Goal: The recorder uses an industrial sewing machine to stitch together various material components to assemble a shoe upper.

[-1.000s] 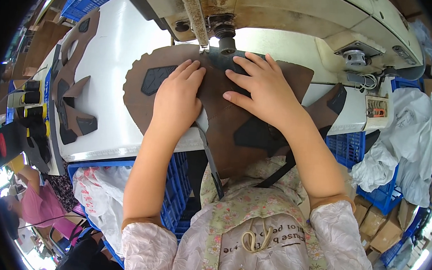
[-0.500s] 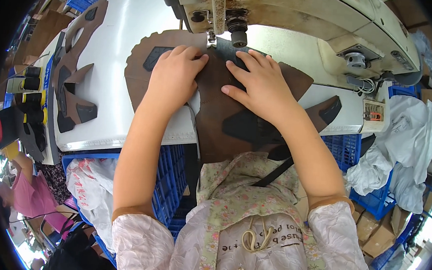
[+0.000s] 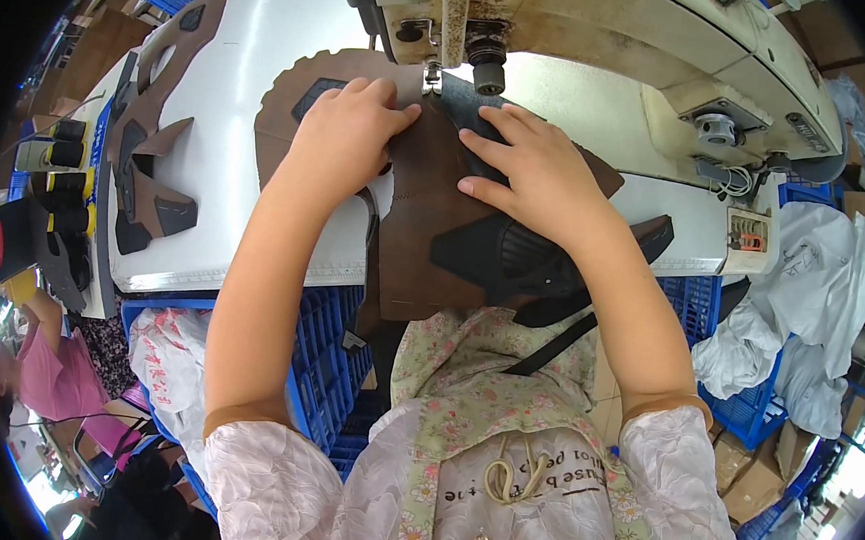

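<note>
Brown leather shoe-upper pieces (image 3: 427, 270) with black patches lie under the presser foot (image 3: 432, 79) of a sewing machine (image 3: 590, 30) and hang over the table's near edge. My left hand (image 3: 346, 139) is closed on the leather left of the foot, its fingers bent and pressed together, thumb partly hidden. Stretched out and spread, the fingers of my right hand (image 3: 540, 172) lie flat on the leather right of the foot. Close to them, a dark strip (image 3: 469, 102) runs back from the foot.
More brown upper pieces (image 3: 156, 206) lie on the white table (image 3: 230, 156) at left, beside thread spools (image 3: 67, 154). Blue crates (image 3: 332, 348) stand below the table edge, one with white bags. White sheeting (image 3: 802, 286) hangs at right. Another person in pink (image 3: 54, 374) sits far left.
The leather's hanging part has shifted slightly left and up, showing more of its black ribbed patch. Both hands keep their places on the leather. The whole view has shifted a little.
</note>
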A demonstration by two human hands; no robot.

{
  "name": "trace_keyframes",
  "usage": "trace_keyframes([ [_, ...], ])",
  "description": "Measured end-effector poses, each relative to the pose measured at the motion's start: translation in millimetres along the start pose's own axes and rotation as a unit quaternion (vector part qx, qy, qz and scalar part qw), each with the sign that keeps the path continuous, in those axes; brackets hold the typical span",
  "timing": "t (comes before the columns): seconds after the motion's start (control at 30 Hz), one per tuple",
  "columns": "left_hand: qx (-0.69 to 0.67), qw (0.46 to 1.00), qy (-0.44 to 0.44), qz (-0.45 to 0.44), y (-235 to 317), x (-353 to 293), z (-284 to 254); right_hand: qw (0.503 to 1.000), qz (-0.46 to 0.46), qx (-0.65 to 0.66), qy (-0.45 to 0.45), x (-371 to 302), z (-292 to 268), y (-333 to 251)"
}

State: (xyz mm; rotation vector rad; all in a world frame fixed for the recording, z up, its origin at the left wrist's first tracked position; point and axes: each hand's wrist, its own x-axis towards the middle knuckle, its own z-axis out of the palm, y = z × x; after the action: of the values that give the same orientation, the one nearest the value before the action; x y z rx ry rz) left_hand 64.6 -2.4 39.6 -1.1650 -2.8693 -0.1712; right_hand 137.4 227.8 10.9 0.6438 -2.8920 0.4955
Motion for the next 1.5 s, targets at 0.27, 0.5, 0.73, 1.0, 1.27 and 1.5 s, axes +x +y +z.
trace_keyframes([
  [0.27, 0.046, 0.999, -0.013, 0.015, -15.9, 11.5, -2.7, 0.999, 0.019, -0.026, 0.003, 5.6, 6.4, -8.3],
  [0.5, 0.072, 0.994, -0.061, -0.05, -6.9, 17.3, -12.8, 0.999, 0.028, 0.023, 0.01, 6.5, 3.2, -8.9],
  [0.73, 0.016, 0.994, -0.016, -0.104, 16.7, -13.9, 7.3, 0.997, 0.019, 0.075, -0.005, -4.6, -1.3, -12.1],
  [1.0, 0.001, 0.997, 0.008, -0.078, -1.6, -12.4, 13.8, 0.998, 0.028, 0.058, -0.013, 0.7, 1.4, -19.1],
  [1.27, 0.014, 0.996, -0.027, -0.08, -17.7, -0.4, 9.8, 0.999, 0.037, 0.034, 0.008, 11.2, 11.2, -23.4],
  [1.5, 0.003, 0.996, -0.042, -0.074, -31.4, 12.0, 9.9, 0.999, 0.048, 0.014, 0.01, 23.0, 12.3, -26.4],
])
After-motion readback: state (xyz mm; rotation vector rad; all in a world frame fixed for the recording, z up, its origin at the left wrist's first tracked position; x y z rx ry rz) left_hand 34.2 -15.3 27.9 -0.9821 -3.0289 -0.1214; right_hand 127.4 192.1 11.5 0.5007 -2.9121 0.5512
